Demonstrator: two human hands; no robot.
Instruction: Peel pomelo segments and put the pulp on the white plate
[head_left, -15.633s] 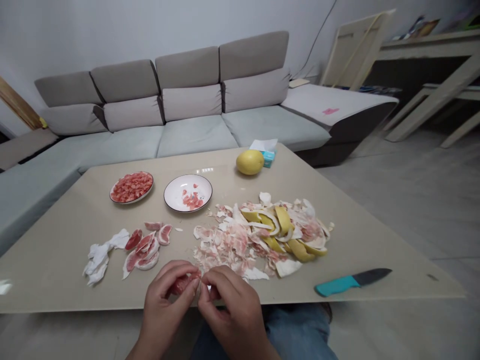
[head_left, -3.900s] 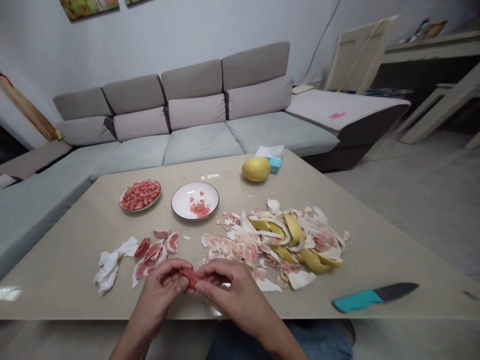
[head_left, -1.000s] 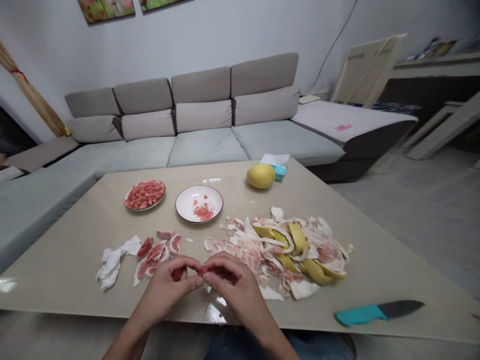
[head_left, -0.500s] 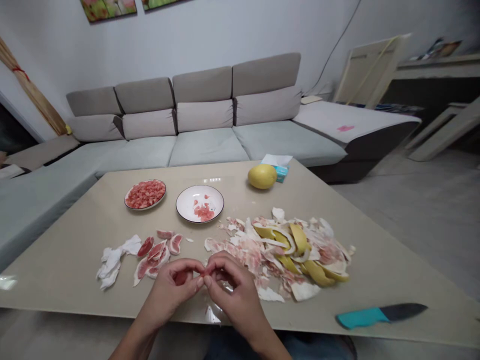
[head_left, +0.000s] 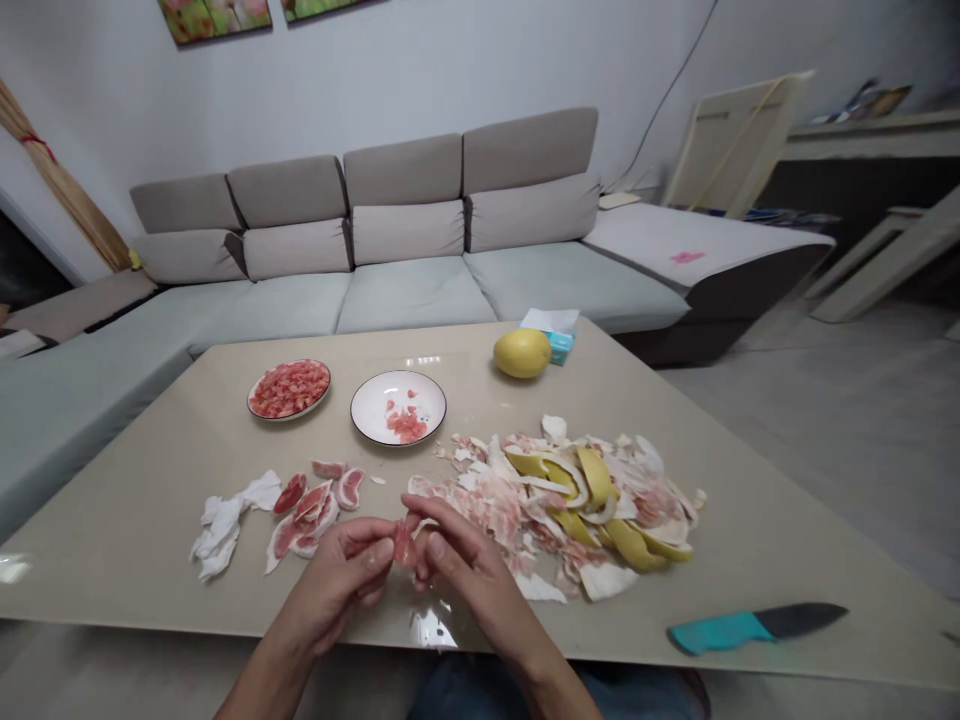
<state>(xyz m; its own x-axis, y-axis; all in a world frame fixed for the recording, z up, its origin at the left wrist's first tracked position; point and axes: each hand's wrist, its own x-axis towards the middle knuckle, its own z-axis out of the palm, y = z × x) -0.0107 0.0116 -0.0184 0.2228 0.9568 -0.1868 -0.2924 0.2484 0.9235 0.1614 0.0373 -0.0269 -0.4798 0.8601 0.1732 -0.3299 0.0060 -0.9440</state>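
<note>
One fruit piece (head_left: 405, 547), likely soft and fragile, best held at an end, is pinched by the left hand (head_left: 341, 577) near the front edge of the bench (head_left: 135, 570), the grip of the right hand (head_left: 474, 577) unclear.

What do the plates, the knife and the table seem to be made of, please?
Plates: probably glazed ceramic, smooth white with a dark rim, though enamel is possible.
Knife: teal handle, likely plastic by its even colour; dark blade, perhaps coated metal.
Table: glossy top, likely glass or lacquer, since it shows bright reflections.
</note>
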